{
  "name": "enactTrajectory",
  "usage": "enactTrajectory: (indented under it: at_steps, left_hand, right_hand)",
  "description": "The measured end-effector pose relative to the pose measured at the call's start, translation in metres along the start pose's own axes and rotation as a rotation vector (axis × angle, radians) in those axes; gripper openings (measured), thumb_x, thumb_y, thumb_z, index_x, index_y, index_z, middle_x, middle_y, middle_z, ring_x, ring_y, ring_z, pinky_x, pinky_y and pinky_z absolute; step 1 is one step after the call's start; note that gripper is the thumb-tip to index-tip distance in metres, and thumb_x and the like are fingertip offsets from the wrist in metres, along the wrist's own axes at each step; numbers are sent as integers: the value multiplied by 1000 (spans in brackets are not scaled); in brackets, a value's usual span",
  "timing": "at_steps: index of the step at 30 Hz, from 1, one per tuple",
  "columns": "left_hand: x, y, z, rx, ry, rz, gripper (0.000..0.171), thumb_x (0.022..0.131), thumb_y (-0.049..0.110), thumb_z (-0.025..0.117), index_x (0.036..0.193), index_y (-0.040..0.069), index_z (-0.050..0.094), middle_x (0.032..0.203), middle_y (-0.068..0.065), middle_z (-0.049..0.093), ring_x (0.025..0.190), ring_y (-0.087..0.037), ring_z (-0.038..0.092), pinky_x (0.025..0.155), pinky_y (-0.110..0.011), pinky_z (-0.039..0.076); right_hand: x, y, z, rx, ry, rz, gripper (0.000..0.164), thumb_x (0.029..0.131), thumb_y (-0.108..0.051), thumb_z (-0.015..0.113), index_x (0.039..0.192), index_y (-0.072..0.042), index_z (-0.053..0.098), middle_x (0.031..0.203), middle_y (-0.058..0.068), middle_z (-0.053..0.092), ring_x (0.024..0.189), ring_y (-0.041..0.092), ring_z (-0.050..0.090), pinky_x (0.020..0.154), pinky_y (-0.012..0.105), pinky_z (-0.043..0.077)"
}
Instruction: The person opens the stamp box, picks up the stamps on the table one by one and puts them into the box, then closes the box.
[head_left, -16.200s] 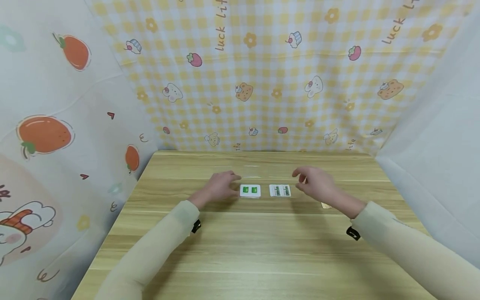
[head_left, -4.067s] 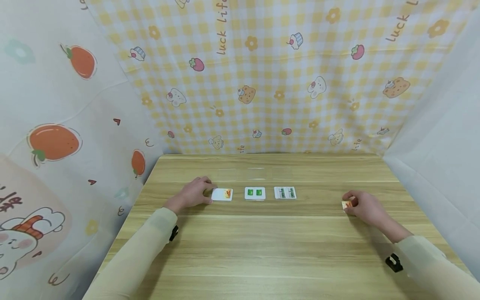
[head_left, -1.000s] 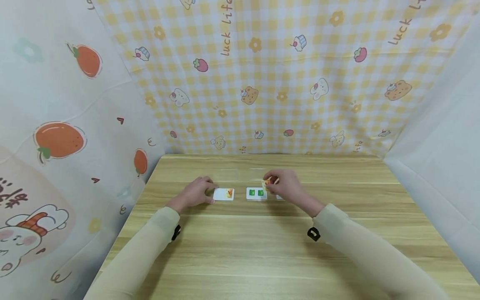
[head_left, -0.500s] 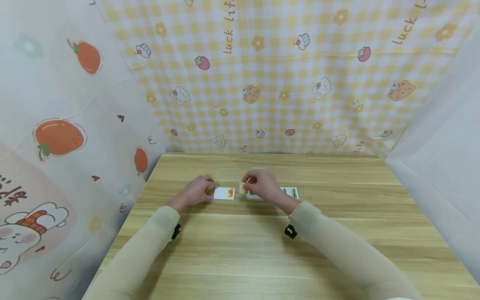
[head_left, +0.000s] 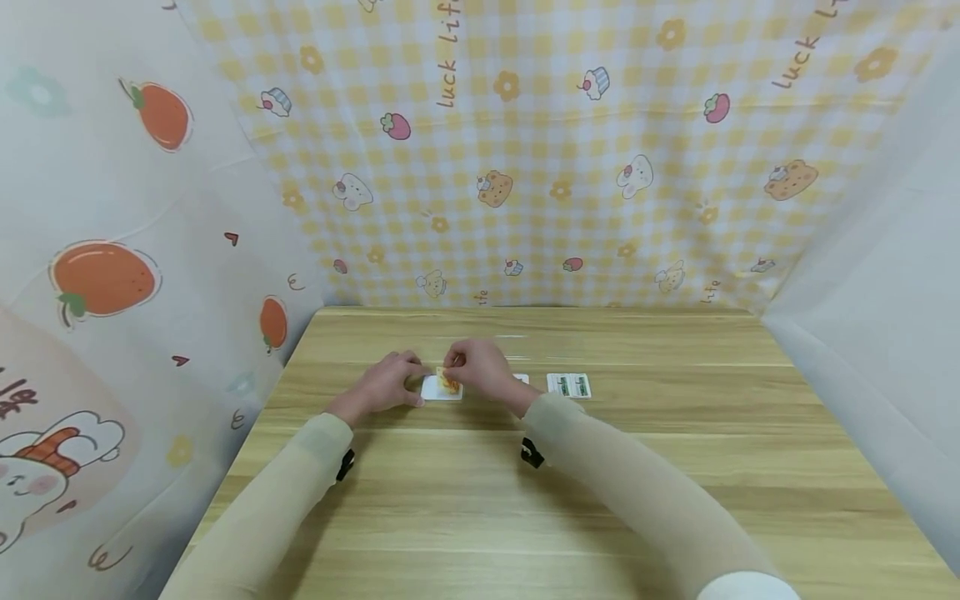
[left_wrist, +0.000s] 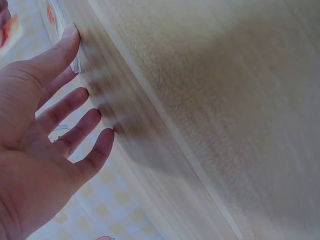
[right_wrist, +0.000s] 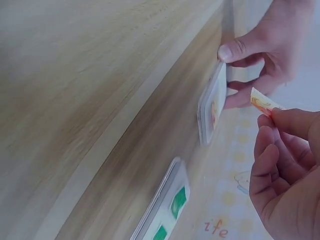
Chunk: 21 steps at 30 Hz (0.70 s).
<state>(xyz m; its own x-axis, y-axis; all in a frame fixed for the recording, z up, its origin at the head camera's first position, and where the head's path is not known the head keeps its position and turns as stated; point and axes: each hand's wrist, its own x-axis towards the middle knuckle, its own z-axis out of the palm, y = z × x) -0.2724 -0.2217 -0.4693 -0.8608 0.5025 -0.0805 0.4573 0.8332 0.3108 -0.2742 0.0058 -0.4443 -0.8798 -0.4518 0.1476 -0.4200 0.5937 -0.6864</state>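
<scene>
Toward the table's left lies a white card (head_left: 430,389), which looks like a thin stack with a clear edge in the right wrist view. My left hand (head_left: 386,383) pinches its sides between thumb and fingers, the other fingers spread loosely. Just over the card, my right hand (head_left: 483,368) pinches a small picture sticker (right_wrist: 261,102) with an orange print between thumb and index finger. An orange picture on the card's right half is partly covered in the head view. Beside it is a card with two green pictures (right_wrist: 172,212), mostly hidden by my right hand in the head view.
A third card (head_left: 568,385) with two green-grey pictures lies farther right. Faint clear plastic pieces (head_left: 512,336) lie behind the cards. The wooden table (head_left: 480,508) meets a checked curtain (head_left: 555,225) at its back edge.
My right hand has carried the sticker left, from near the third card, past the green card, to over the white card. My left hand stays on the white card.
</scene>
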Motion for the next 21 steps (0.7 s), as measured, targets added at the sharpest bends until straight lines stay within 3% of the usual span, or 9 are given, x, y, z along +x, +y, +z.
enactTrajectory:
  at_steps: [8,21]
  left_hand:
    - [0,-1,0,-1,9,20,61,83,33,84,134,7,64,135,-10,56,122,-34,49,98,-53,45]
    - [-4,0,-3,-29,8,17,64,84,32,84,138,6,62,136,-10,54,122,-34,48,98,-52,45]
  right_hand:
    - [14,-2,15,12,-34,50,12,86,-12,80,79,-14,71,73,-7,66,57,9,61,51,23,49]
    - [23,-3,31,-12,-61,94,10,85,-10,82,80,-11,74,75,-6,67,55,10,60,52,23,51]
